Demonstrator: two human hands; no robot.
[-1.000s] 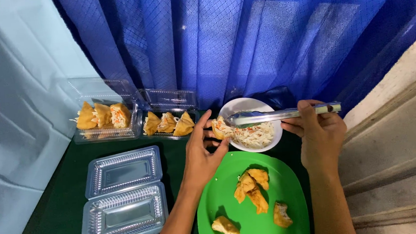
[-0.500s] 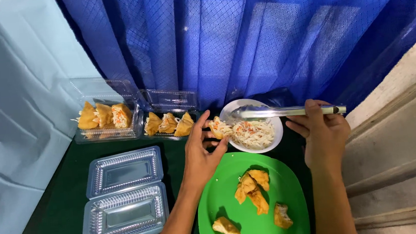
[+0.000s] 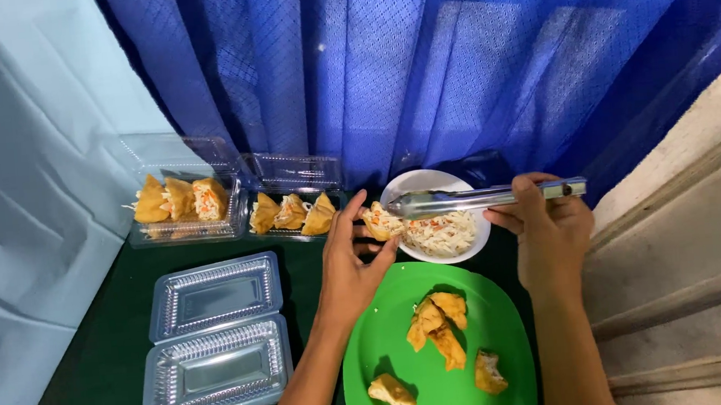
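Two hands work over a dark green tabletop (image 3: 108,368) in front of a blue curtain (image 3: 419,69). The left hand (image 3: 353,267) reaches toward a white bowl (image 3: 467,250) and pinches a small fried pastry pocket (image 3: 377,223) between thumb and fingertips, the pocket sitting at the bowl's left rim with its open, filled side facing up; the other fingers (image 3: 353,216) of that hand are loosely spread upward. The right hand (image 3: 547,231) is wrapped around the handle end of metal tongs (image 3: 480,197), fingers pressed together on them, and the tongs lie level across the top of the bowl with their tips pointing left, ending just beside the pocket held by the left hand. Whether the tips touch the pocket cannot be told. The bowl holds pale shredded filling (image 3: 442,235) flecked with orange. Just below the bowl is a green plate (image 3: 380,347) carrying several unfilled fried pockets (image 3: 434,325), lying between the two forearms. To the left, behind the left hand, stand two open clear plastic boxes (image 3: 191,229) with filled pockets (image 3: 180,199) lined up upright inside them. Nearer the camera on the left lies another clear hinged box (image 3: 217,342), opened flat.
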